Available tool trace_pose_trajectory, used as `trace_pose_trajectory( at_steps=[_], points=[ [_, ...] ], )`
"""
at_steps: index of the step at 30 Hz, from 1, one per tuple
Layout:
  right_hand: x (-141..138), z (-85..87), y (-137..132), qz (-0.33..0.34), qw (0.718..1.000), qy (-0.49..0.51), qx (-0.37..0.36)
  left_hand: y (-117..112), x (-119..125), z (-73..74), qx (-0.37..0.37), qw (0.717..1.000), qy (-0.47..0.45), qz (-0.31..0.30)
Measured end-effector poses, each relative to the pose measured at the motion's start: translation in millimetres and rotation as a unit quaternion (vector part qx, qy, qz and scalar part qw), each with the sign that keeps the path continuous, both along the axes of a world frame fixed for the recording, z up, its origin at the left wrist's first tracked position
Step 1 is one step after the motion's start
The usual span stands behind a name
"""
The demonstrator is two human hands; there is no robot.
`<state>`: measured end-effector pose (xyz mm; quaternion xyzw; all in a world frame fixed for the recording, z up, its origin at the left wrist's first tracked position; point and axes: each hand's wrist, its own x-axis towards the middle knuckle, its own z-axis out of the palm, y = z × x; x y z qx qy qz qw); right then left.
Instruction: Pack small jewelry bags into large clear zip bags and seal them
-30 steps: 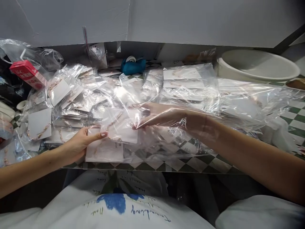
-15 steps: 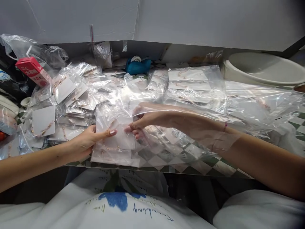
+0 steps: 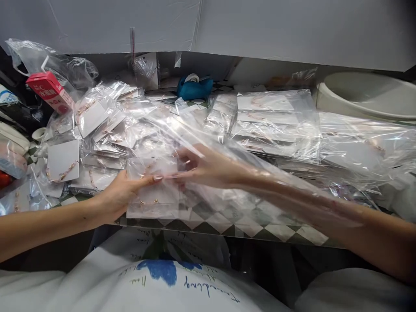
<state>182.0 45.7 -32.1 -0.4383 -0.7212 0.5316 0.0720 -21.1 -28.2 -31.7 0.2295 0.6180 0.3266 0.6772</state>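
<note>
My left hand point(image 3: 118, 195) is closed on the left side of a large clear plastic bag point(image 3: 208, 212), thumb on top. Inside its left end lie white jewelry cards point(image 3: 156, 186) with thin gold-and-pink chains, perhaps bracelets. My right hand point(image 3: 201, 167) reaches inside the bag, the film lying over its wrist and forearm. Motion blurs its half-bent fingers beside the cards' right edge, and whether they grip anything is unclear. To the left, a bagged white card point(image 3: 63, 160) with a beaded chain rests on a heap of similar small packets point(image 3: 110, 134).
Behind the hands are a blue tape dispenser point(image 3: 195, 89) and stacked bagged cards point(image 3: 266, 104). A white basin point(image 3: 364, 95) stands at the back right, a red drink carton point(image 3: 48, 91) at the left. Checkered cloth point(image 3: 256, 229) covers the table, with grey board point(image 3: 260, 34) behind.
The view has shifted slightly, moving the scene a little right. My right hand is now blurred, and the film over its forearm has shifted. My left hand keeps its grip on the bag.
</note>
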Motion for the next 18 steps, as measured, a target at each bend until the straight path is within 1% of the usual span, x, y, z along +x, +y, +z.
trace_pose_trajectory(
  at_steps=[2,3,5,7,8,9,11,12,13,15,17,18],
  points=[
    [7,14.7,14,0.009,0.997,0.054,-0.052,1,-9,5.8,0.013,0.999,0.015,0.031],
    [12,23.9,24,0.016,0.996,0.058,-0.066,0,-15,8.7,0.009,0.998,0.032,0.052],
    [26,42.3,49,-0.009,0.999,0.039,-0.017,-4,-28,13.2,-0.005,0.994,0.051,0.092],
    [39,56.5,77,-0.008,0.999,-0.016,0.036,-11,-41,15.1,-0.028,0.993,0.051,0.107],
    [42,61.0,91,-0.050,0.995,-0.052,0.069,-15,-46,15.1,-0.038,0.993,0.045,0.105],
    [43,63.6,103,-0.114,0.987,-0.068,0.094,-19,-51,14.9,-0.046,0.993,0.038,0.098],
    [35,63.9,124,-0.205,0.965,-0.052,0.154,-25,-57,14.5,-0.064,0.994,0.039,0.085],
    [26,62.0,132,-0.217,0.961,-0.027,0.169,-27,-58,14.5,-0.074,0.993,0.049,0.082],
    [14,59.2,138,-0.205,0.963,0.003,0.176,-28,-58,14.6,-0.080,0.991,0.060,0.084],
    [-14,51.8,150,-0.138,0.976,0.058,0.157,-27,-56,15.3,-0.084,0.990,0.077,0.089],
    [-44,42.9,161,-0.081,0.981,0.084,0.157,-26,-53,15.5,-0.077,0.990,0.079,0.088],
    [-58,38.1,167,-0.057,0.979,0.082,0.179,-25,-52,15.2,-0.074,0.991,0.077,0.083]
  ],
)
